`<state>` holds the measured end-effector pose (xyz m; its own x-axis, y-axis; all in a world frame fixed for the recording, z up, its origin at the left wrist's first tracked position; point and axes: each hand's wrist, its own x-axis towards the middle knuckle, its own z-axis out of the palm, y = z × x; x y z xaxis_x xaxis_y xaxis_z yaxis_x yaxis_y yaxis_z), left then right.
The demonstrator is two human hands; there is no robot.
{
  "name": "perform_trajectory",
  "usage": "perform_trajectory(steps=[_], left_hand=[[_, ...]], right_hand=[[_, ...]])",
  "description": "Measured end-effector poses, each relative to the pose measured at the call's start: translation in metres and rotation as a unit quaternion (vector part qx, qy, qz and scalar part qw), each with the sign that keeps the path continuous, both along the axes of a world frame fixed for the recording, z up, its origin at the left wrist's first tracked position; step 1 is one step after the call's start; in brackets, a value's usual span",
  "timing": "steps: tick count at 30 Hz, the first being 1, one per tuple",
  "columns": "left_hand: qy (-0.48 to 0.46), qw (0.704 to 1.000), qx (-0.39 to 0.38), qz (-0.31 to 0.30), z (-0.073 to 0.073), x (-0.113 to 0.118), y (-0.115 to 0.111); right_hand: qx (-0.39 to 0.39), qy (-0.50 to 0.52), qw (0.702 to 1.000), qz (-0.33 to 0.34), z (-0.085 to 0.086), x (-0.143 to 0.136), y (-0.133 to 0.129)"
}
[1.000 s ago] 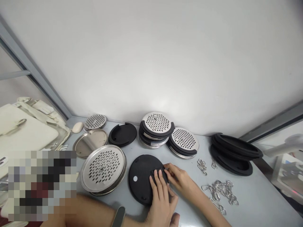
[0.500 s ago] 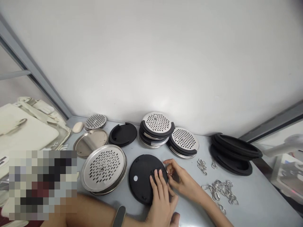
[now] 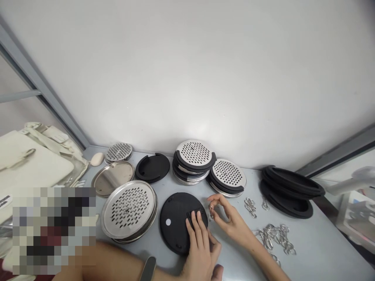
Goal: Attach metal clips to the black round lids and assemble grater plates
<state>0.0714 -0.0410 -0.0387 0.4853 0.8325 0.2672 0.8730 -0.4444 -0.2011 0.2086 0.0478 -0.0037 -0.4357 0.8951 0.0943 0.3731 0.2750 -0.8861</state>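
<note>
A round black plastic base (image 3: 175,208) lies on the table with a white dot and small slots on its upward side. My left hand (image 3: 199,249) rests on its right part, with several fingers stretched across the top and one finger bent at the edge. Just right of the base, my right hand (image 3: 227,218) pinches a small metal clip (image 3: 210,212) between thumb and fingertips. The clip is partly hidden by the fingers, and a small gap separates it from the base.
Loose metal clips (image 3: 277,238) lie at right, with a smaller group (image 3: 250,207) behind. Stacked perforated steel grater discs (image 3: 129,210) stand at left. Assembled graters (image 3: 195,152) and an upturned black holder (image 3: 158,168) sit along the wall. Black rings (image 3: 288,203) lean at far right.
My right hand has drawn slightly right, away from the base's edge, bringing the clip into clearer sight. My left hand stays on the base.
</note>
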Motion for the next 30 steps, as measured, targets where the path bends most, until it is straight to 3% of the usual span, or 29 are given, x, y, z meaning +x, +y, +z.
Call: perform_trajectory(steps=[10,20,30], left_hand=[[-0.01,1.0,0.027,0.0,-0.007,0.001,0.002],[-0.015,1.0,0.022,0.013,-0.013,0.005,0.002],[-0.005,1.0,0.028,0.007,-0.011,0.003,0.001]], right_hand=[[-0.048,0.126,0.991,-0.019,-0.015,-0.004,0.003],[-0.022,0.103,0.993,-0.047,-0.025,-0.005,0.005],[0.011,0.029,0.999,-0.041,-0.014,-0.008,0.004]])
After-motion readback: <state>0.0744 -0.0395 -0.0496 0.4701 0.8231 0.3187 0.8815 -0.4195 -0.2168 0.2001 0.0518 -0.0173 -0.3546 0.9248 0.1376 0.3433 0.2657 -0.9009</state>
